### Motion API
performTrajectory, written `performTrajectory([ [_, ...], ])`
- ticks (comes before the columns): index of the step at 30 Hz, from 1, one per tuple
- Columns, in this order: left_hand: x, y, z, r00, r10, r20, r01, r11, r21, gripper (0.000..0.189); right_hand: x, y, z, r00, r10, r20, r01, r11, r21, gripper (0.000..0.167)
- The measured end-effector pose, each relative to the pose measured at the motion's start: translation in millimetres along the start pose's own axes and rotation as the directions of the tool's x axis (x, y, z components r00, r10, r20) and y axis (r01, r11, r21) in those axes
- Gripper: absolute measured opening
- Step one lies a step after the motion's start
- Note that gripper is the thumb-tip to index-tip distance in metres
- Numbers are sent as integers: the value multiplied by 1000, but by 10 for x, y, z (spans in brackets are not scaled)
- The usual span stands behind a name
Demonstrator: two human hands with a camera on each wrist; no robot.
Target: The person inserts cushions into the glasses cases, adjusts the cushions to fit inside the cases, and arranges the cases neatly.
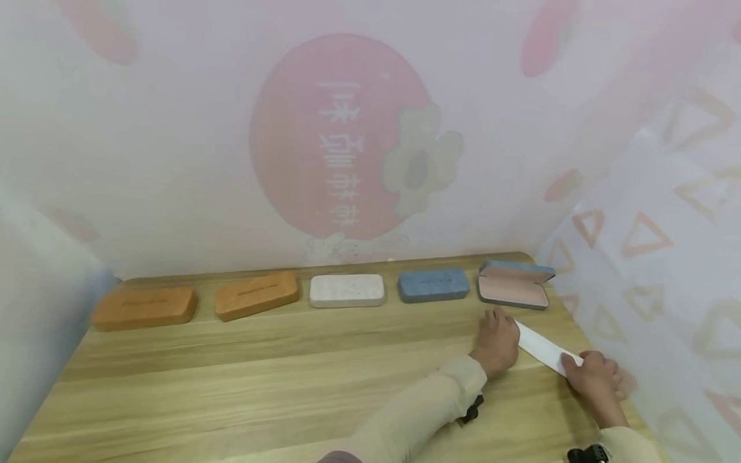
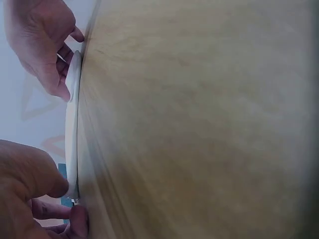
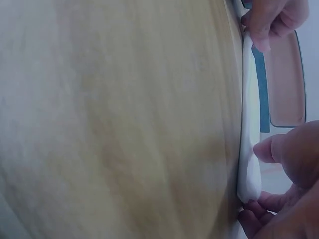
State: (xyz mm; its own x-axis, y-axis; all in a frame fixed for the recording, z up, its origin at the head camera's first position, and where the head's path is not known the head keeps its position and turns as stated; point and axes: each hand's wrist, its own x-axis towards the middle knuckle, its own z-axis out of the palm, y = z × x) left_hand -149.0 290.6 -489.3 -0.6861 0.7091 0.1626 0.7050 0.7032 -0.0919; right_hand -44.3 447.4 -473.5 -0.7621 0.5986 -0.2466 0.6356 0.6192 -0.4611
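Note:
A folded strip of white cloth (image 1: 543, 347) stretches between both hands, low over the right part of the wooden table. My left hand (image 1: 499, 342) pinches its far left end. At the near right end, my right hand (image 1: 596, 381) grips it with the thumb on top. The right wrist view shows the same cloth (image 3: 250, 119) as a long soft roll with a rounded end at the right fingers. Just beyond my left hand lies an open blue glasses case (image 1: 514, 286) with a pink lining, its lid tipped back.
Left of the open case, a row of closed glasses cases runs along the table's back edge: blue (image 1: 434, 285), white (image 1: 347, 290), orange (image 1: 257, 295) and another orange case (image 1: 146, 308). A patterned wall (image 1: 631, 276) borders the table on the right.

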Motion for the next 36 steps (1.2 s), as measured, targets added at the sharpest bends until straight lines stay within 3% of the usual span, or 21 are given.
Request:
performTrajectory([
  [2,18,11,0,1000,-7,7,7,1000,-8,12,6,-20,10,1000,1,-1,-1,1000,8,59],
  [5,22,27,-16,999,-36,31,38,995,-93,11,2,-40,22,1000,21,-1,-21,1000,22,57],
  [10,30,23,-25,994,-89,62,101,967,-234,7,24,-64,47,999,31,-10,-31,999,27,56],
  [17,39,9,-4,994,-83,66,96,971,-221,17,67,-58,83,999,-5,-48,7,1000,25,51],
  [20,11,0,6,996,-74,50,85,962,-258,18,42,-33,86,995,-47,-84,49,998,28,47],
  [26,-56,-73,-33,995,-83,54,98,904,-417,17,-17,-11,43,989,-105,-105,115,989,95,44],
  [33,-109,-227,-106,987,-88,136,150,806,-572,22,-7,-81,-40,997,-39,-63,52,975,218,45],
  [36,-130,-338,-122,988,-101,118,152,780,-607,22,30,-154,-65,999,-31,-35,39,968,248,44],
])
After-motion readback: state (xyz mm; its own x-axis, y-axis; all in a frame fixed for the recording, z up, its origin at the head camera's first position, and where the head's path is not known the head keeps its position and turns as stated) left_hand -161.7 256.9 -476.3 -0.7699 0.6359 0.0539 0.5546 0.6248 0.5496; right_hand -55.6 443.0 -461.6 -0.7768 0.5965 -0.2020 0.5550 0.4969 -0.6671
